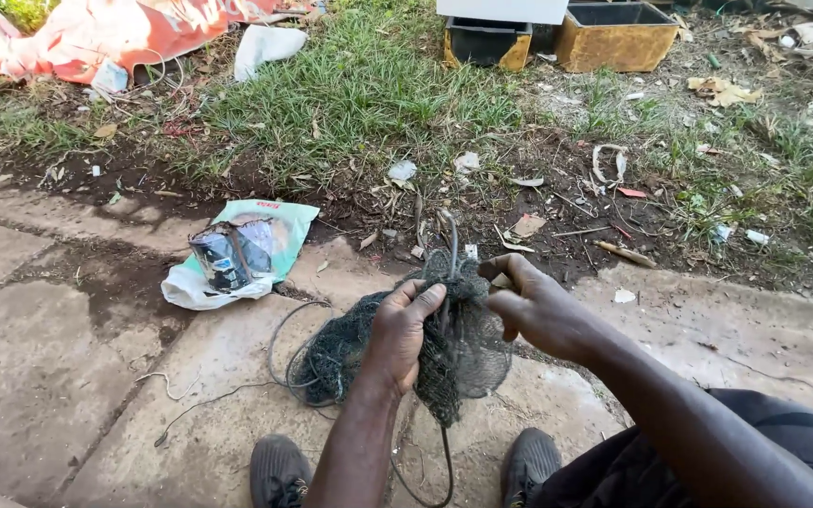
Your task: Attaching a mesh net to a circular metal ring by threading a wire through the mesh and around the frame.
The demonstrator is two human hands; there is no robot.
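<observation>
A bundle of dark mesh netting on a thin wire frame hangs between my two hands above a concrete slab. My left hand grips the netting from the left, thumb on top. My right hand pinches the upper edge of the netting from the right, fingers curled. More of the net and loops of thin grey wire lie on the slab to the left. A wire stem sticks up from the top of the bundle.
A green and white plastic bag with a dark packet on it lies on the slab. My two dark shoes rest at the bottom edge. Littered soil and grass lie beyond, with yellow crates and a red and white sack at the back.
</observation>
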